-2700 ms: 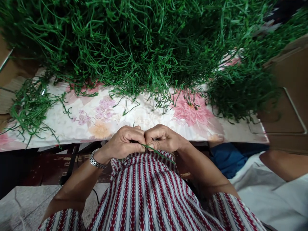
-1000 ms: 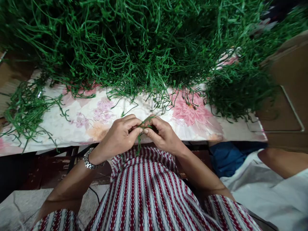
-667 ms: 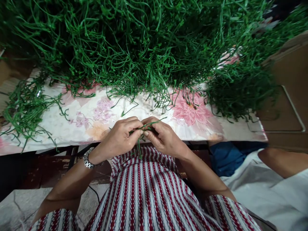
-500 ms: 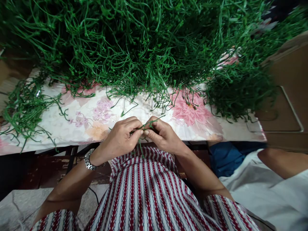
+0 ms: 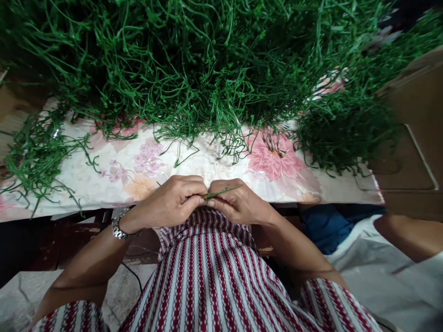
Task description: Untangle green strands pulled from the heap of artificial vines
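My left hand and my right hand meet at the table's near edge, both closed in a pinch on one green stem piece. Its thin tip sticks out over the right fingers, and a short end shows above the left knuckles. The middle of the piece is hidden by my fingers. A silver watch is on my left wrist. Beyond my hands, a large heap of green stems covers the back of the floral cloth.
A smaller bunch of green stems lies at the left. Another dark clump is at the right, beside a cardboard box. A person in a white top sits close on my right.
Both hands have moved slightly down toward me, with the knuckles more level. The stem ends that hung below my fingers no longer show.
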Demonstrator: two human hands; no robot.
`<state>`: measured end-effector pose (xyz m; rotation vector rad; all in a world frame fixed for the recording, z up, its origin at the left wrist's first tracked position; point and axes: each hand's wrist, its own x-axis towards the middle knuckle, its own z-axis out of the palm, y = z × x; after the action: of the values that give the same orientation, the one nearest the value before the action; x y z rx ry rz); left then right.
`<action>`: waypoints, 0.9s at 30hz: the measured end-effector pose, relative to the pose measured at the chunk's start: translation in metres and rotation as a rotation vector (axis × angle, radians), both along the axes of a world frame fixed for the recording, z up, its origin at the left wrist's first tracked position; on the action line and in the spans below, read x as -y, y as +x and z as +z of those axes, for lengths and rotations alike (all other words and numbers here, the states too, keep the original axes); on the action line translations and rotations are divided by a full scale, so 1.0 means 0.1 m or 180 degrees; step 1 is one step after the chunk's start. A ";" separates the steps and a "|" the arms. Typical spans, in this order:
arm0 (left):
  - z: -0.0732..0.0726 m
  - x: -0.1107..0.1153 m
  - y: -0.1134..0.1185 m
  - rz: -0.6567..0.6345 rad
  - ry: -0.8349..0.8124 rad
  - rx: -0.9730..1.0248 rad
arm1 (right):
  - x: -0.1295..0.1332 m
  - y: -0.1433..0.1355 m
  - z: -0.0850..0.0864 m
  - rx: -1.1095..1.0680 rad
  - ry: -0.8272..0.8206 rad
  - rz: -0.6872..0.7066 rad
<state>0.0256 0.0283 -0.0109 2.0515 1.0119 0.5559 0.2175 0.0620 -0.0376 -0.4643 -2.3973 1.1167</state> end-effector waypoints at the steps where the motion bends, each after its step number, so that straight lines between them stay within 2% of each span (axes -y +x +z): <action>1: 0.03 0.00 -0.01 -0.0225 -0.0038 0.0033 | -0.03 0.01 0.01 -0.0037 -0.0072 0.0284; 4: 0.08 -0.01 -0.03 -0.0690 -0.0120 0.0109 | -0.11 0.04 0.06 0.0016 -0.0263 0.1000; 8: 0.06 0.01 -0.02 -0.0879 -0.0310 0.0239 | -0.15 0.06 0.11 0.0051 -0.0425 0.1376; 14: 0.06 -0.01 0.02 -0.0881 -0.0662 0.0908 | -0.17 0.05 0.09 -0.0125 -0.0872 0.1506; 20: 0.04 -0.03 0.02 -0.0813 -0.0973 0.1213 | -0.19 0.05 0.02 -0.0275 -0.1275 0.1575; 27: -0.04 -0.02 0.04 -0.0524 -0.1296 0.1516 | -0.17 0.04 -0.11 -0.0490 -0.1674 0.1289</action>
<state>0.0295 0.0304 -0.0149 1.5248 0.6059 0.6503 0.2216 0.0788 -0.0488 -0.0398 -2.0958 1.9016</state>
